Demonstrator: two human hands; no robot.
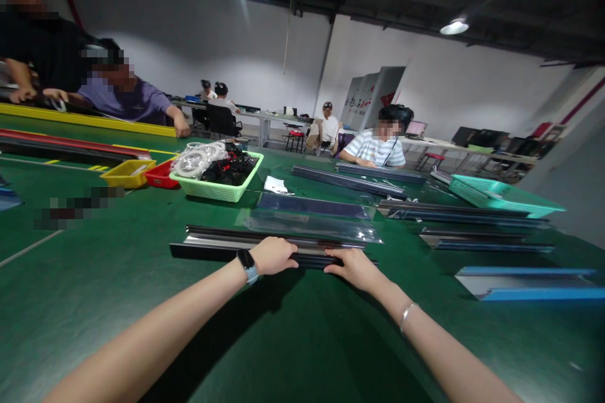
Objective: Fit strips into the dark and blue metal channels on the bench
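Big room, white wall [189, 44], far desks with people. Green table [118, 302] fills the near half. Long yellow rail [94, 124] far left; co-worker in purple [130, 99] behind it, one in stripes [373, 150] at the far edge.

Blue channel [539, 294] near right, dark channels [491, 245] beyond it. One channel [311, 258] lies crosswise at centre, trough facing up. Left hand [274, 256] and right hand [353, 267] both clamp its near wall, set apart, thumbs on the near side.

Green basket [212, 190] far left with rings and black parts, teal basket [505, 200] far right, clear sheet [312, 228] just past the channel. Yellow bin [123, 175] and red bin [161, 174] left of the green basket.

Progress, my read: mid-handling. Channel is placed and gripped; nothing seen seated in the trough's left part, rest partly hidden by hands. Can't tell what's left.

Room: tight on the far side, sheet right at the channel's far edge. Most slack is near side and left; right is limited by the other channels.
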